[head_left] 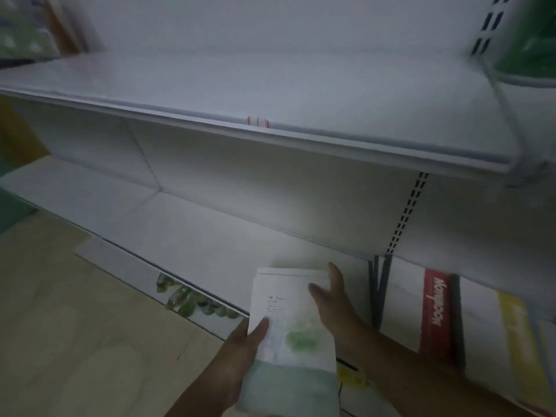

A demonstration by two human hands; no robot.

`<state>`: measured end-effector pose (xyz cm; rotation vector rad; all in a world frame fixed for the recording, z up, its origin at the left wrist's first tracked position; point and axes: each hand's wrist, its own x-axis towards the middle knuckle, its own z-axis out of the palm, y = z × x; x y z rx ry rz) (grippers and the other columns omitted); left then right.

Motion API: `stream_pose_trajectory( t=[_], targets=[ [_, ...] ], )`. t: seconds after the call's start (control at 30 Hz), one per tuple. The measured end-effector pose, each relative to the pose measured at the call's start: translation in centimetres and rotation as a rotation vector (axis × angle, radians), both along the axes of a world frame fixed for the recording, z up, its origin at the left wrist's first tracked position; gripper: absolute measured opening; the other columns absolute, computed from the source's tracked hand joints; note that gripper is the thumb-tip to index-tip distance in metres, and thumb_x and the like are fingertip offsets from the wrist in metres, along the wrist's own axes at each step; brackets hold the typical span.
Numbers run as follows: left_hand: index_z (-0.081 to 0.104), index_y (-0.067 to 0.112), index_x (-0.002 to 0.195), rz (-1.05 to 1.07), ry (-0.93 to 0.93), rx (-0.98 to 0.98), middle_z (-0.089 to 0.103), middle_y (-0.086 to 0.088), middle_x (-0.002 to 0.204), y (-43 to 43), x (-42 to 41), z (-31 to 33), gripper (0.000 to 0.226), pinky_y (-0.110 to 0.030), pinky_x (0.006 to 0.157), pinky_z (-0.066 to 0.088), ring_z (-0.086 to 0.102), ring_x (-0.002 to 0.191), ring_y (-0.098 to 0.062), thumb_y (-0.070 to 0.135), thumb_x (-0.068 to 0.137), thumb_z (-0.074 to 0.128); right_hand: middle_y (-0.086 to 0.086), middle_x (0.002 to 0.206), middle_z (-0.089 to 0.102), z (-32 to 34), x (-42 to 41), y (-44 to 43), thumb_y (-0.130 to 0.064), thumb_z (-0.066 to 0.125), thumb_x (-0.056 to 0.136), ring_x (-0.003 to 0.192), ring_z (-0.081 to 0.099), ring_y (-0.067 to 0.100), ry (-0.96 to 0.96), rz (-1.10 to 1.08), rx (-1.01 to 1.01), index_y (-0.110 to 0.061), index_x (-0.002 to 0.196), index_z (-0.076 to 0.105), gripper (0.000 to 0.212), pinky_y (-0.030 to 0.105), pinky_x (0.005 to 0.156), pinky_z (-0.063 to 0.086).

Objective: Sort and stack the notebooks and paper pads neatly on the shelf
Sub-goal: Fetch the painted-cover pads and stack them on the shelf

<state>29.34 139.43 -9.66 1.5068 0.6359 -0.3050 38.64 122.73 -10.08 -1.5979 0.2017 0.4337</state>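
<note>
The left hand point(240, 347) comes in from the bottom edge and grips the near left side of a stack of paper pads point(288, 311), its thumb point(260, 328) lying flat on the white cover while the other fingers are hidden underneath. The cover shows a green blotch and a pale green band just right of that thumb, with small print farther up. The stack is held in the air above the front lip of the lower shelf point(210, 230), not resting on it. Across the stack, the right hand point(334, 302) meets its far right edge with the fingers point(335, 275) stretched out straight and the thumb laid on the cover. Right of these fingers, past a dark wire divider point(379, 284), a red notebook point(436, 311) and a yellow-edged notebook point(517, 332) lie on the same shelf. Left of the left thumb, tan floor point(75, 311) shows below the shelf front. Beyond the fingertips the white shelf board runs back to the rear panel and a slotted upright point(406, 212). Above that sits the upper shelf point(270, 85), with a red-and-white tag point(258, 121) on its front rail and blurred green goods point(529, 34) at its far right.
</note>
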Motion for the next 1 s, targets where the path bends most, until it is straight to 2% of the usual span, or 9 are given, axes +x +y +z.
stream_pose_trajectory(
  t=[0.07,0.13,0.23,0.3,0.37,0.5,0.63,0.8,1.0],
  targets=[
    [0.065,0.022,0.106,-0.071,-0.006,0.014,0.072,0.006,0.097,1.4,2.3,-1.3,0.022,-0.025,0.072,0.056,0.069,0.085,-0.011,0.037,0.092,0.057,-0.002,0.135,0.037,-1.3,0.3,1.2,-0.02,0.05,0.098,0.124,0.045,0.024,0.038,-0.139,-0.031,-0.021,0.149,0.016,0.062,0.027,0.094,0.039],
    [0.06,0.022,0.102,-0.139,0.008,0.078,0.067,0.008,0.09,3.0,4.5,-2.7,0.017,-0.016,0.057,0.051,0.066,0.076,-0.007,0.036,0.093,0.056,0.005,0.126,0.053,-3.6,-0.6,2.8,-0.017,0.052,0.096,0.109,0.057,0.025,0.117,-0.247,-0.038,-0.016,0.141,0.035,0.048,0.032,0.087,0.049],
    [0.052,0.03,0.107,-0.201,0.048,0.116,0.06,0.006,0.095,5.1,7.7,-5.4,0.037,-0.03,0.084,0.051,0.061,0.092,-0.02,0.056,0.083,0.061,0.004,0.099,0.07,-6.2,-2.8,5.3,-0.005,0.054,0.091,0.087,0.068,0.018,0.152,-0.321,-0.043,-0.011,0.12,0.06,0.029,0.019,0.066,0.055],
    [0.057,0.025,0.104,-0.305,0.065,0.099,0.064,0.005,0.102,5.9,9.3,-7.3,0.046,-0.044,0.092,0.051,0.063,0.098,-0.025,0.063,0.078,0.06,0.004,0.095,0.072,-7.2,-3.1,5.9,-0.001,0.053,0.088,0.091,0.068,0.024,0.196,-0.35,-0.057,-0.011,0.109,0.068,0.027,0.029,0.076,0.058],
    [0.058,0.019,0.103,-0.386,0.082,0.097,0.065,0.001,0.103,5.8,10.5,-7.8,0.037,-0.042,0.088,0.053,0.064,0.093,-0.023,0.053,0.088,0.055,0.005,0.096,0.072,-7.6,-2.6,6.0,-0.001,0.049,0.087,0.09,0.067,0.025,0.211,-0.369,-0.125,-0.016,0.106,0.069,0.032,0.04,0.086,0.055],
    [0.062,0.018,0.082,-0.445,0.068,0.131,0.064,-0.005,0.086,5.3,14.8,-7.9,0.021,-0.025,0.06,0.046,0.06,0.071,-0.017,0.028,0.097,0.05,0.007,0.089,0.07,-8.5,1.0,6.0,0.002,0.046,0.086,0.065,0.059,0.015,0.188,-0.426,-0.187,-0.02,0.105,0.068,0.036,0.021,0.054,0.047],
    [0.069,0.006,0.098,-0.452,0.017,0.228,0.068,-0.011,0.088,4.3,19.7,-8.7,0.018,-0.033,0.07,0.053,0.064,0.077,-0.027,0.008,0.088,0.053,0.006,0.073,0.065,-9.5,5.9,5.0,-0.001,0.049,0.083,0.054,0.051,0.014,0.101,-0.491,-0.228,-0.015,0.103,0.07,0.032,0.02,0.045,0.039],
    [0.058,-0.006,0.114,-0.53,-0.039,0.529,0.061,-0.026,0.114,2.8,21.6,-10.5,0.028,-0.035,0.082,0.048,0.06,0.106,-0.038,0.006,0.091,0.049,0.008,0.106,0.065,-11.1,8.0,4.4,-0.02,0.054,0.084,0.097,0.063,0.028,0.089,-0.284,-0.542,-0.018,0.119,0.057,0.036,0.029,0.078,0.051],
    [0.021,0.007,0.149,-0.869,-0.068,0.813,0.034,-0.017,0.148,4.6,20.6,-9.2,0.059,-0.039,0.111,0.034,0.037,0.134,-0.032,0.025,0.096,0.042,0.006,0.155,0.028,-6.5,4.2,1.1,-0.027,0.055,0.092,0.141,0.029,0.021,0.021,0.118,-0.863,-0.015,0.152,0.017,0.072,0.026,0.113,0.024]
  ],
)
